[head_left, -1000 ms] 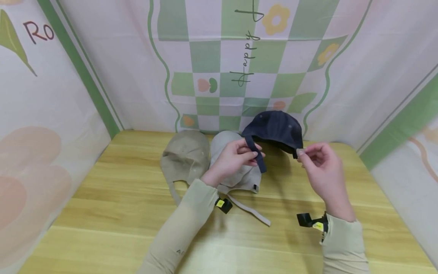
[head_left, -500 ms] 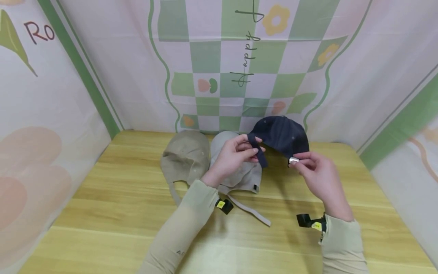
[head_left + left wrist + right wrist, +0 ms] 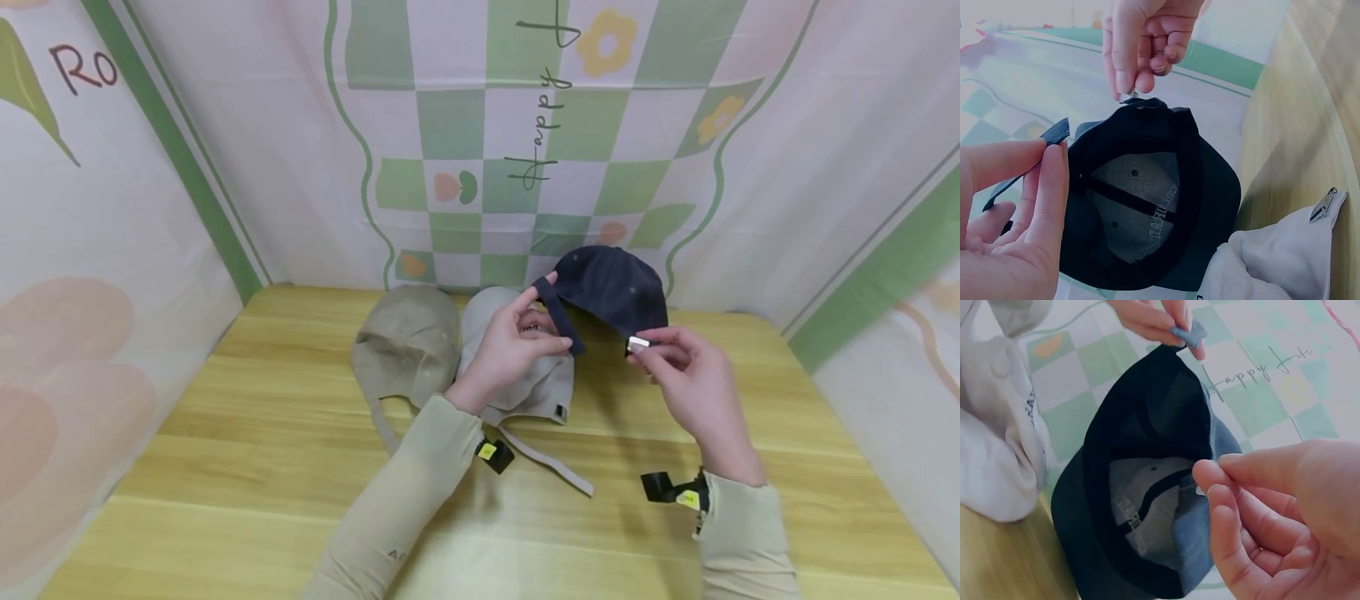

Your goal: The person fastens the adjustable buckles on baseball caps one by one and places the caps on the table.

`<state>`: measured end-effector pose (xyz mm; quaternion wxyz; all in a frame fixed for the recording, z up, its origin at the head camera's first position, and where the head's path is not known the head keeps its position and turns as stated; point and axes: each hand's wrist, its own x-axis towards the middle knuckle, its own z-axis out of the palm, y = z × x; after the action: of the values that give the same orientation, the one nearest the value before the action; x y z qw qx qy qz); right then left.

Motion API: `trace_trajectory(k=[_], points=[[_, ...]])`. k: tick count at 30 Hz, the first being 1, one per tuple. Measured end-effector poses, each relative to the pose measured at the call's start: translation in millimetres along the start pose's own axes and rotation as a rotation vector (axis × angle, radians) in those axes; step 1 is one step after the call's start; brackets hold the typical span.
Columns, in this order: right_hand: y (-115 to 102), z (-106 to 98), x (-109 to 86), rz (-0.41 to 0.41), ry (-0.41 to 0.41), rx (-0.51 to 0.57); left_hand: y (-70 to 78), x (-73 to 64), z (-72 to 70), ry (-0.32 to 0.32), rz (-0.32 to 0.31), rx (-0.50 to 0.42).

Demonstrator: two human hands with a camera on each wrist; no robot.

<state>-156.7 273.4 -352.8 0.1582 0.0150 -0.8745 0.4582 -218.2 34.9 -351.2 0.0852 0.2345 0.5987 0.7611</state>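
A navy cap is held up at the back of the table, its opening showing in both wrist views. My left hand pinches the cap's loose adjustment strap, with the index finger stretched up along it. With thumb and fingertips, my right hand grips the small silver buckle on the cap's other rear edge. Strap and buckle are apart. Behind my left hand lies a light grey cap, partly covered by it. To its left is a khaki cap.
The grey cap's undone strap trails over the wooden table towards the front. A strap also hangs from the khaki cap. Printed fabric with green checks rises behind the table, and cloth walls stand on both sides.
The silver buckle has turned into view as my right hand shifted left and lower. My left fingers have spread along the strap, the index finger reaching higher. The grey and khaki caps stay put.
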Motion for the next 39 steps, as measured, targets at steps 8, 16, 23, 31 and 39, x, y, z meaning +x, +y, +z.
trace_trajectory(k=[8, 16, 23, 31, 39], points=[[-4, 7, 0.7, 0.045, 0.029, 0.214, -0.1, 1.8, 4.1, 0.075, 0.002, 0.011], [-7, 11, 0.0, 0.01, 0.09, 0.364, -4.3, 1.7, 8.9, 0.115, -0.001, -0.077], [-11, 16, 1.1, -0.039, 0.124, 0.459, -10.7, 4.2, 13.5, 0.172, -0.006, -0.092], [-16, 19, 3.7, -0.076, 0.107, 0.5, -14.7, 8.8, 17.0, 0.24, 0.026, -0.123], [-21, 25, 10.0, -0.128, 0.055, 0.556, -13.5, 12.4, 18.7, 0.263, 0.025, -0.165]])
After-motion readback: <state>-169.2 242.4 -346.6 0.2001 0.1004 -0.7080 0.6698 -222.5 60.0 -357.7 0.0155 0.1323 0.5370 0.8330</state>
